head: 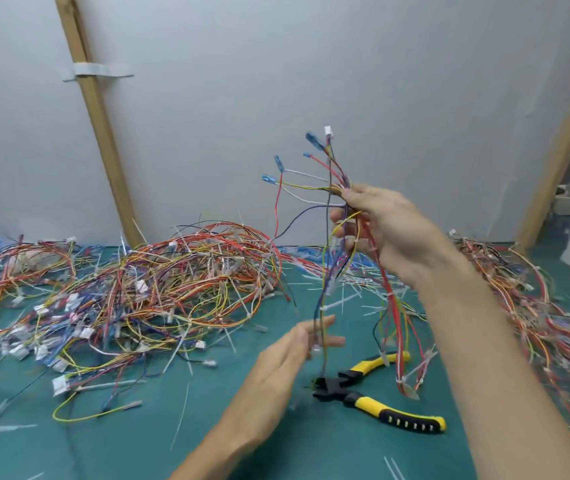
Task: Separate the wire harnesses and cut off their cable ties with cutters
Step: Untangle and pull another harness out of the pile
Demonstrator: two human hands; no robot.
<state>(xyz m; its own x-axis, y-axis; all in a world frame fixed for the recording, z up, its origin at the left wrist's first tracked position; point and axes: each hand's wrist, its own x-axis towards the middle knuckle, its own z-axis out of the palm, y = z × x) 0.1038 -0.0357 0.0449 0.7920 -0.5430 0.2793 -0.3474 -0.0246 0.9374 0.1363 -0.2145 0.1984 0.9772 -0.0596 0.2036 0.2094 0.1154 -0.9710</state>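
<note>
My right hand [385, 226] is raised above the green mat and grips a wire harness [328, 237] near its top. Blue terminals and a white connector fan out above the fist, and red, yellow and dark strands with white cable ties hang down toward the mat. My left hand [288, 355] is lower, fingers pinching a thin dark strand of the same harness. Yellow-handled cutters [373, 393] lie on the mat just right of my left hand, jaws black, untouched.
A big tangled pile of wire harnesses [158, 289] covers the mat's left and centre. Another pile [533, 306] lies along the right side. Cut white cable ties [179, 420] are scattered over the green mat [276, 445]. Grey wall panels and wooden posts stand behind.
</note>
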